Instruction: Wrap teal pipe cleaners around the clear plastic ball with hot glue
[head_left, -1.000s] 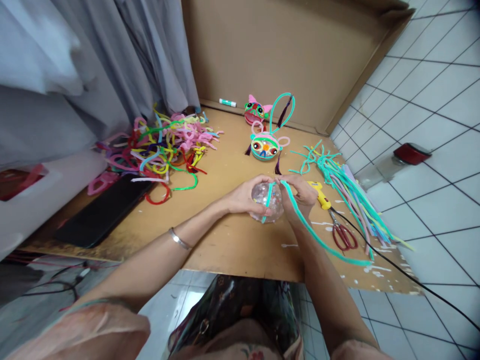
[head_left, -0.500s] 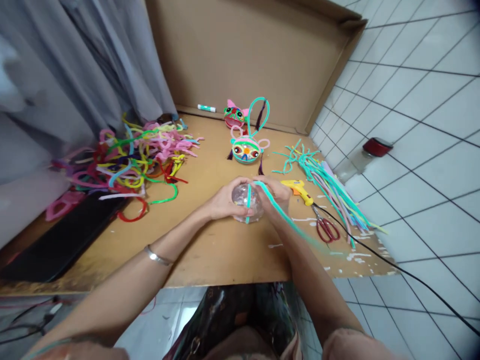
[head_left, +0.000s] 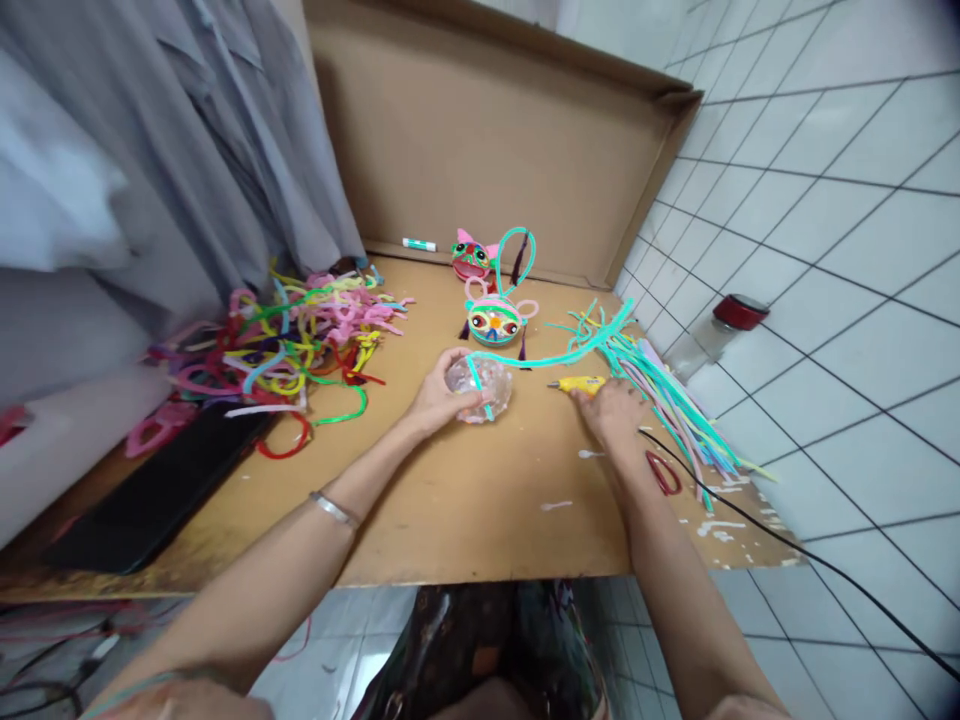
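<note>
Left hand point(head_left: 437, 393) grips clear ball point(head_left: 480, 386); its teal pipe cleaner point(head_left: 555, 355) stretches rightward; right hand point(head_left: 615, 412) clasps glue gun point(head_left: 579, 383).

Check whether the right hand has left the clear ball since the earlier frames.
Yes. The right hand has gone rightward off the clear ball to the yellow glue gun, near the red scissors; the left hand holds the ball.

Wooden board point(head_left: 465, 500) w/ glue specks: pipe-cleaner heap point(head_left: 300, 335) far left, black tablet point(head_left: 161, 495) near left, scissors point(head_left: 661, 472) & teal stems point(head_left: 660, 375) right, two masks point(head_left: 491, 320) far.
</note>
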